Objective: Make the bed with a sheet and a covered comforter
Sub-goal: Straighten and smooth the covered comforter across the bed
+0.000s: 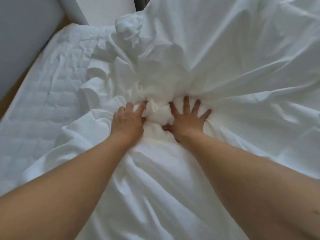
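Note:
A white sheet (233, 66) lies rumpled over most of the bed, bunched into a knot of folds (155, 94) at the middle. My left hand (127, 121) rests on the bunched cloth with its fingertips dug into the folds. My right hand (187, 118) presses flat on the sheet with its fingers spread, just right of the same bunch. Creases fan out from between the two hands. On the left the quilted white mattress (39, 104) lies bare.
A grey upholstered panel (20, 37) runs along the bed's left side, with a strip of wooden floor (10, 99) between it and the mattress. A white surface (107, 7) stands at the back past the bed's far corner.

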### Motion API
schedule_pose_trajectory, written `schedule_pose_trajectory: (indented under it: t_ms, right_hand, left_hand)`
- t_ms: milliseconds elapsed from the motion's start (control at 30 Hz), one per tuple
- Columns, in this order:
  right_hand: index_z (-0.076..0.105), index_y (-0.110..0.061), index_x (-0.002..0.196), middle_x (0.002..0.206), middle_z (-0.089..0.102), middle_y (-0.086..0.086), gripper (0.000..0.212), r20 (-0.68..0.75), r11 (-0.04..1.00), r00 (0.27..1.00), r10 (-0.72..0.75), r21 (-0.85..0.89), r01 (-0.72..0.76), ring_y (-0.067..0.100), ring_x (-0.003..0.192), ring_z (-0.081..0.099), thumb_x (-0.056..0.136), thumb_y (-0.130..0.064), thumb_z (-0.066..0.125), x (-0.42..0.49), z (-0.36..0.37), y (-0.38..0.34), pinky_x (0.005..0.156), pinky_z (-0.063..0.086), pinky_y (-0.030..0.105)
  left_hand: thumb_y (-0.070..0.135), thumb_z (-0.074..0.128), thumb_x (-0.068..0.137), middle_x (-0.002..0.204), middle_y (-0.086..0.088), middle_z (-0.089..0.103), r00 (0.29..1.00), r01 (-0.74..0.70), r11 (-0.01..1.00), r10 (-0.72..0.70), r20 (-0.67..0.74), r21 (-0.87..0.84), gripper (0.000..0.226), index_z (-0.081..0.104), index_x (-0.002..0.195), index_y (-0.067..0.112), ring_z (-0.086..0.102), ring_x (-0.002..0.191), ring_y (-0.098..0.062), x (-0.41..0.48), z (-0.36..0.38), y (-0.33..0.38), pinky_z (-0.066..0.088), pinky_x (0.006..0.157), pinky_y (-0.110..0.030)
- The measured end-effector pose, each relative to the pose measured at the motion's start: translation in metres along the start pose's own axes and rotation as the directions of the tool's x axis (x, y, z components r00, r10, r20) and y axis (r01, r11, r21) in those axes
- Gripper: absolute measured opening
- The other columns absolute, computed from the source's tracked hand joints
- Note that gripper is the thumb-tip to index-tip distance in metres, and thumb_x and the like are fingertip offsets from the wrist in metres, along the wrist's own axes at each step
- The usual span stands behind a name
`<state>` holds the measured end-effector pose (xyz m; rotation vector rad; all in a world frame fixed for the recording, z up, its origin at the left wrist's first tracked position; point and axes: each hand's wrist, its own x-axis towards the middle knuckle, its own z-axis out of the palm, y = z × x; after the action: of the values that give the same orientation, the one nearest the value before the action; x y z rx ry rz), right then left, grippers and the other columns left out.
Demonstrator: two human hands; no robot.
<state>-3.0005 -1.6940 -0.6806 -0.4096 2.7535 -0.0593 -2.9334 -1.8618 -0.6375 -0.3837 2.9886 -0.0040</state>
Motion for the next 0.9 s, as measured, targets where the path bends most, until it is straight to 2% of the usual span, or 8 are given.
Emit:
schedule_pose_trajectory:
  t_ms: [133, 233, 300, 433, 533, 667, 833, 900]
  right_hand:
    - [0.048, -0.031, 0.141, 0.135, 0.049, 0.017, 0.049, -0.329, 0.994, 0.940, -0.085, 0.041, 0.104, 0.037, 0.124, 0.045, 0.096, -0.051, 0.050, -0.023, 0.006, -0.008, 0.101, 0.031, 0.054]
    - [0.055, -0.031, 0.134, 0.133, 0.054, 0.014, 0.049, -0.466, 0.976, 0.871, -0.154, 0.068, 0.209, 0.035, 0.125, 0.047, 0.090, -0.052, 0.058, -0.034, -0.010, 0.002, 0.100, 0.025, 0.050]
    - [0.045, -0.037, 0.145, 0.149, 0.042, 0.017, 0.069, -0.453, 0.994, 0.891, 0.032, 0.107, 0.019, 0.037, 0.139, 0.036, 0.083, -0.064, 0.060, -0.035, -0.025, 0.036, 0.105, 0.014, 0.052]
    - [0.062, -0.026, 0.120, 0.115, 0.057, 0.015, 0.048, -0.342, 0.996, 0.935, 0.091, 0.033, -0.085, 0.036, 0.106, 0.052, 0.088, -0.061, 0.057, -0.046, -0.004, 0.105, 0.092, 0.037, 0.048]
    - [0.063, -0.017, 0.090, 0.087, 0.058, 0.014, 0.034, -0.455, 0.998, 0.890, -0.018, 0.046, 0.043, 0.035, 0.082, 0.055, 0.087, -0.051, 0.066, -0.047, 0.000, 0.116, 0.072, 0.042, 0.044]
    - [0.059, -0.010, 0.075, 0.063, 0.059, 0.015, 0.033, -0.601, 0.970, 0.800, -0.004, 0.193, 0.149, 0.034, 0.051, 0.060, 0.095, -0.035, 0.059, -0.064, -0.031, 0.148, 0.046, 0.046, 0.036]
    - [0.063, -0.010, 0.093, 0.090, 0.067, 0.030, 0.031, -0.291, 0.872, 0.859, 0.422, 0.390, -0.296, 0.047, 0.084, 0.064, 0.098, -0.039, 0.055, -0.107, -0.065, 0.224, 0.073, 0.051, 0.045]
    - [0.066, -0.014, 0.094, 0.087, 0.070, 0.019, 0.028, -0.320, 0.825, 0.847, 0.424, 0.522, -0.216, 0.040, 0.081, 0.065, 0.095, -0.042, 0.060, -0.124, -0.073, 0.207, 0.071, 0.046, 0.039]
  left_hand:
    - [0.021, 0.039, 0.100, 0.120, -0.004, 0.053, 0.990, -0.075, 0.996, 0.070, 0.125, 0.037, 0.057, 0.031, 0.146, 0.054, 0.061, 0.106, -0.035, 0.017, -0.019, -0.043, 0.049, 0.088, -0.044]
    - [0.032, 0.042, 0.099, 0.123, -0.008, 0.060, 0.964, 0.163, 0.978, -0.186, 0.189, 0.134, 0.045, 0.045, 0.138, 0.055, 0.061, 0.110, -0.035, 0.022, -0.044, -0.088, 0.050, 0.090, -0.042]
    - [0.032, 0.047, 0.095, 0.116, -0.008, 0.061, 0.925, 0.287, 0.937, -0.325, 0.198, 0.197, 0.033, 0.056, 0.123, 0.046, 0.062, 0.104, -0.035, 0.020, -0.048, -0.096, 0.051, 0.084, -0.041]
    - [0.011, 0.054, 0.088, 0.098, -0.013, 0.048, 0.989, 0.123, 0.991, -0.117, -0.091, 0.062, 0.008, 0.056, 0.095, 0.008, 0.055, 0.092, -0.039, 0.031, -0.055, -0.067, 0.047, 0.067, -0.044]
    - [-0.002, 0.062, 0.081, 0.085, -0.020, 0.051, 0.929, -0.025, 0.999, 0.008, -0.370, -0.040, 0.004, 0.058, 0.080, 0.000, 0.055, 0.076, -0.042, 0.026, -0.070, -0.049, 0.044, 0.058, -0.045]
    - [0.001, 0.066, 0.087, 0.085, -0.023, 0.057, 0.860, -0.042, 0.983, -0.056, -0.508, -0.180, 0.008, 0.061, 0.081, -0.001, 0.057, 0.073, -0.043, 0.005, -0.081, -0.046, 0.045, 0.065, -0.047]
    - [0.019, 0.060, 0.098, 0.088, -0.019, 0.061, 0.592, -0.148, 0.881, -0.284, -0.754, -0.448, 0.018, 0.061, 0.095, 0.001, 0.052, 0.074, -0.024, -0.012, -0.135, 0.003, 0.037, 0.071, -0.027]
    - [0.014, 0.060, 0.097, 0.085, -0.012, 0.060, 0.615, -0.351, 0.804, -0.188, -0.766, -0.479, 0.010, 0.061, 0.094, 0.005, 0.053, 0.072, -0.021, -0.023, -0.141, 0.057, 0.039, 0.069, -0.027]
